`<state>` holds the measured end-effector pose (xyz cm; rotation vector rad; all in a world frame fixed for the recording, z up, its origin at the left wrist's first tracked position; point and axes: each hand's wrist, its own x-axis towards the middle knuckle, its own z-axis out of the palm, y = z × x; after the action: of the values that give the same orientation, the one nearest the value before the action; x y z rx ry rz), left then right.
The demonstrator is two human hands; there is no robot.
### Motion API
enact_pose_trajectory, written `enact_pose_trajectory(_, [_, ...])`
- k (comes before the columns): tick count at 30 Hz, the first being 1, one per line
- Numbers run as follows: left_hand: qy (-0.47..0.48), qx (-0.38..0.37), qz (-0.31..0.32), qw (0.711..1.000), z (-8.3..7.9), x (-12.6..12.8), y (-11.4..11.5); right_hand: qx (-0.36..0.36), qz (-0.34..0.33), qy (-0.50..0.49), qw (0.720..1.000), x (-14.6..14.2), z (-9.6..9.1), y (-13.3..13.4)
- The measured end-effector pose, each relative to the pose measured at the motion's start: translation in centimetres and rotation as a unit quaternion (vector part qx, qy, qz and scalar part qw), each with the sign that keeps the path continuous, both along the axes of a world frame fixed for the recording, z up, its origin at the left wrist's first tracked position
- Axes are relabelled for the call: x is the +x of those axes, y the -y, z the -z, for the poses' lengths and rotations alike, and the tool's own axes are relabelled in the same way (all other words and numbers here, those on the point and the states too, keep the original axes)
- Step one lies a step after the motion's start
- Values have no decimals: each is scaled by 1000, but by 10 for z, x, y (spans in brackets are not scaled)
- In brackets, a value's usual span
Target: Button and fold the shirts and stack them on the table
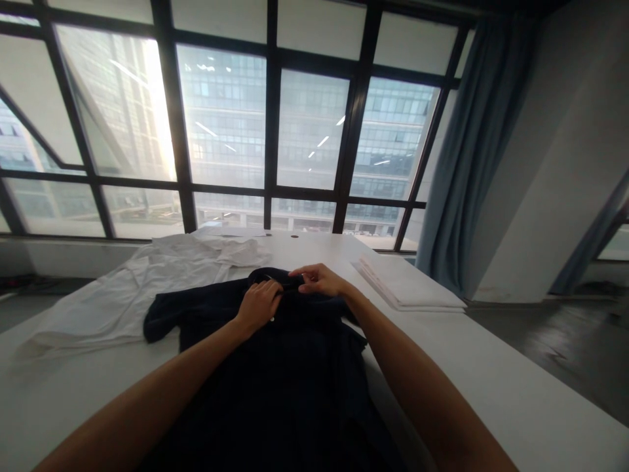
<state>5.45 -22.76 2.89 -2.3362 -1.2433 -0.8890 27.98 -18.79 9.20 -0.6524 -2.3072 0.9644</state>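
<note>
Head cam: left hand [259, 305] has its fingers curled onto a dark shirt [304, 354] by the collar, right hand [322, 280] is just beside it touching the collar too, can't tell if it's gripping. Shirt's right under both hands, rumpled white garment [162, 275] off past the left, folded white cloth [417, 288] beyond the right.

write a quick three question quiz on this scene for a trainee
1. Multiple choice: what do the left hand and the right hand both touch?
a) the window frame
b) the dark garment
c) the floor

2. True or false: the flat white stack lies on the table, to the right of the dark garment.

3. Fill in the colour: the curtain is ____.

Key: 1. b; 2. true; 3. greyish blue
</note>
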Motion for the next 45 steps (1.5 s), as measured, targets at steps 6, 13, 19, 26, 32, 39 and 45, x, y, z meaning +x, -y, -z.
enact_pose_trajectory(6, [15, -40, 15, 999, 2, 4, 3, 86, 93, 143, 982, -6, 3, 2])
enact_pose_trajectory(13, [-20, 8, 35, 999, -12, -10, 1, 258, 229, 273, 898, -13, -3, 16])
enact_pose_trajectory(19, [-85, 19, 66, 994, -25, -40, -13, 331, 212, 252, 884, -6, -11, 19])
enact_pose_trajectory(26, [-148, 25, 17, 988, -33, -56, -39, 348, 309, 289, 836, -15, -4, 15])
enact_pose_trajectory(32, [-189, 43, -22, 981, -79, -45, -86, 298, 366, 218, 854, -21, -10, -39])
enact_pose_trajectory(39, [-185, 47, -60, 980, -87, -28, -154, 232, 465, 183, 835, -40, -12, -111])
enact_pose_trajectory(45, [-118, -81, -129, 981, -31, -49, -142, 149, 443, 346, 814, -20, 29, -93])
